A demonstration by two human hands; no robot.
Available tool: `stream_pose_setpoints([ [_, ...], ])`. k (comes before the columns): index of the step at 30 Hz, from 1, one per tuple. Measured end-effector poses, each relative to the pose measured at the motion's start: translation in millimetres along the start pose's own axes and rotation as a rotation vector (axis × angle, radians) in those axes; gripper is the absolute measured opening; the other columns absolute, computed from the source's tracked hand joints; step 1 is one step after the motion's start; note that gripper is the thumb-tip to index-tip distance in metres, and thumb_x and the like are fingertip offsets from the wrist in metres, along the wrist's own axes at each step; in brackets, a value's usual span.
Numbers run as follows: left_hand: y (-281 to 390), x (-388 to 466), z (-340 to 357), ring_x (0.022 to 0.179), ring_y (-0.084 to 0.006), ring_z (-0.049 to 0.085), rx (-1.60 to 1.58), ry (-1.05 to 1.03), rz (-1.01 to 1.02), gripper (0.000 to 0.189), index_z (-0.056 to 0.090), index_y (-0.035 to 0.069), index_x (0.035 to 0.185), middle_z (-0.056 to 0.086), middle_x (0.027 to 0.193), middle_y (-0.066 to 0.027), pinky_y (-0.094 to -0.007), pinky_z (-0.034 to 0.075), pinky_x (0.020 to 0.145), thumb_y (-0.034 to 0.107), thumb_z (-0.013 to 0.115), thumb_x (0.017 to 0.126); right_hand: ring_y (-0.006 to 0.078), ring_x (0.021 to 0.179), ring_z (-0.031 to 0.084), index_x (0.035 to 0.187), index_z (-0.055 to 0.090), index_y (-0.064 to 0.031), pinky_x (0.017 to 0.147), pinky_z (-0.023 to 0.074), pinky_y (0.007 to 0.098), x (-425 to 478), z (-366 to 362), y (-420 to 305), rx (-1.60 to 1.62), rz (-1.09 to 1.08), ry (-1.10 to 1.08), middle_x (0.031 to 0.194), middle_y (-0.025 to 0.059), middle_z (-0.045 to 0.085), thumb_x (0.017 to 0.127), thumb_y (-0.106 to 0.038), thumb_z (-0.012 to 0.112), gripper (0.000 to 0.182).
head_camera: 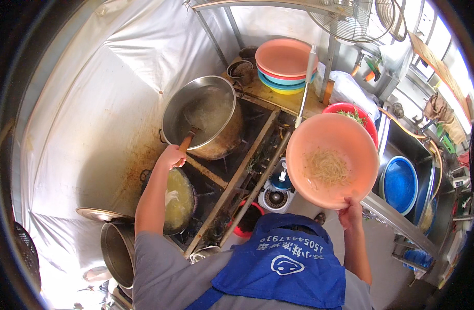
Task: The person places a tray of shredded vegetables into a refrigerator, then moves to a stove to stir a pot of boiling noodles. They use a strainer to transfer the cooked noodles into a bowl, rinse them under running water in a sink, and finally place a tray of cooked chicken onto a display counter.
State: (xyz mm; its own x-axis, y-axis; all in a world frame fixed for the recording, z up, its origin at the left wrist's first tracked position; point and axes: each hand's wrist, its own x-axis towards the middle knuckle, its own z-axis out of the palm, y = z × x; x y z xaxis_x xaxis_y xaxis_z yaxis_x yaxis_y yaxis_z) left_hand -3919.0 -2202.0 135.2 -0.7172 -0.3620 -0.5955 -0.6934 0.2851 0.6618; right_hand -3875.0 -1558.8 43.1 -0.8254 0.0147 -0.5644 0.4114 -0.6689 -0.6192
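My left hand [174, 157] is closed around the wooden handle [186, 142] of a utensil. Its far end dips into a large metal pot [226, 133] of cloudy liquid on the stove; the submerged part is hard to make out. With my right hand [351, 213] I grip the near rim of an orange plastic basin [304, 192], tilted towards the camera. Thin pale strips [327, 167] of food lie in the basin's middle. Nearer me on the stove, partly behind my left forearm, is a wide pan [179, 201] holding yellowish liquid and something whitish.
Stacked coloured basins [286, 58] stand beyond the stove. A red basin [370, 124] with green shreds sits behind the orange one. At right is a metal sink [407, 145] with a blue basin [399, 186]. An open pot [117, 252] stands at lower left. A metal rail [256, 188] edges the stove.
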Motion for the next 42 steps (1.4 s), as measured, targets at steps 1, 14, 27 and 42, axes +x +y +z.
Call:
stream_pose_setpoints([
  [1, 3.3, -0.9, 3.2, 0.049, -0.0174, 0.055, 0.048, 0.024, 0.004, 0.014, 0.053, -0.003, 0.091, 0.055, 0.065, -0.0094, -0.0296, 0.043, 0.041, -0.001, 0.06, 0.079, 0.0246, 0.089, 0.065, 0.122, 0.045, -0.0031, 0.067, 0.0576, 0.0372, -3.6, 7.9, -0.8, 0.004, -0.016, -0.002, 0.105, 0.0111, 0.06, 0.084, -0.008, 0.047, 0.039],
  [14, -22.8, -38.2, -5.6, 0.057, -0.0115, 0.053, -0.283, -0.12, 0.069, 0.036, 0.054, 0.001, 0.121, 0.059, 0.078, -0.0072, -0.0257, 0.042, 0.049, 0.001, 0.054, 0.085, 0.0233, 0.08, 0.063, 0.12, 0.044, -0.0018, 0.056, 0.052, 0.0341, -8.6, 30.7, -6.0, -0.046, 0.037, 0.04, 0.1, 0.011, 0.06, 0.081, -0.007, 0.047, 0.04],
  [27, -76.6, -35.9, -83.5, 0.073, -0.0194, 0.064, 0.422, 0.348, 0.096, 0.055, 0.046, 0.011, 0.138, 0.066, 0.108, -0.0121, -0.0339, 0.052, 0.065, 0.006, 0.058, 0.085, 0.0247, 0.086, 0.064, 0.119, 0.045, -0.0002, 0.062, 0.0544, 0.0366, -14.2, 29.5, -7.7, -0.049, 0.025, 0.063, 0.102, 0.0111, 0.059, 0.079, -0.006, 0.05, 0.04],
  [42, 69.2, -65.9, -108.0, 0.053, -0.0119, 0.055, 0.494, -0.172, -0.133, 0.043, 0.058, 0.007, 0.126, 0.063, 0.077, -0.0097, -0.027, 0.044, 0.045, 0.003, 0.059, 0.083, 0.0276, 0.093, 0.063, 0.125, 0.042, 0.0003, 0.068, 0.0568, 0.0389, -10.3, -16.1, 5.3, 0.025, 0.034, -0.001, 0.108, 0.0136, 0.058, 0.079, -0.002, 0.049, 0.047],
])
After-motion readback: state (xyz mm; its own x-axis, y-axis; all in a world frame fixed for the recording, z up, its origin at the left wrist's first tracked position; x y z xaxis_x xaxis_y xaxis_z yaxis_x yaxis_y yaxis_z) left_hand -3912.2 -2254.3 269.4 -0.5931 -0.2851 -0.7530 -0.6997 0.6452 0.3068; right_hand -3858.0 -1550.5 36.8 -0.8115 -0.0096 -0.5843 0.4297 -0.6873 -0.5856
